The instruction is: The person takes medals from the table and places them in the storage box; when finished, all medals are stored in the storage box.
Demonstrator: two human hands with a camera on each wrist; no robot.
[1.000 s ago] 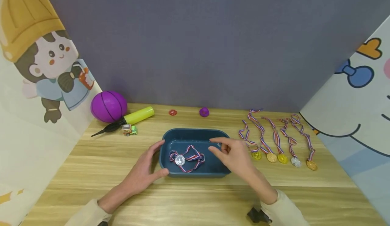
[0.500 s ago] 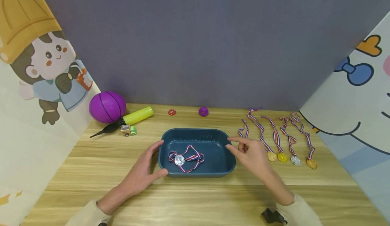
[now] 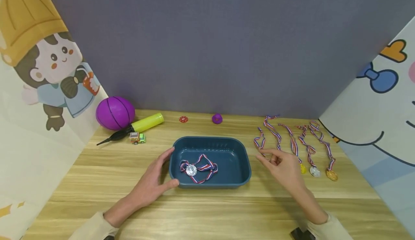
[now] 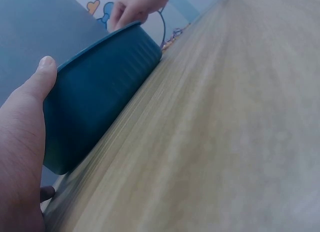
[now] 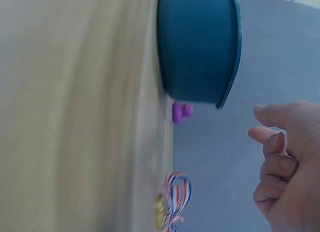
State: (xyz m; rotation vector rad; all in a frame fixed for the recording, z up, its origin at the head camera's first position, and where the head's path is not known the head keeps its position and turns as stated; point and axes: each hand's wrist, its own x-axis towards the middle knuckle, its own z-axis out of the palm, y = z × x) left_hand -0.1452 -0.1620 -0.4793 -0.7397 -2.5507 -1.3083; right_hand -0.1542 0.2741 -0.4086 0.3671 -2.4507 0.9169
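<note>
Head view: left hand (image 3: 152,182) spread, thumb and fingers against the blue tray's (image 3: 246,168) left end; right hand (image 3: 284,168) loosely curled, holding nothing, over the nearest medals (image 3: 293,143), ribbons running front-to-back, discs twd the person; left wrist: thumb on tray wall (image 4: 100,106); right wrist: fingers (image 5: 280,167) half-curled, a medal (image 5: 167,207) below.
</note>
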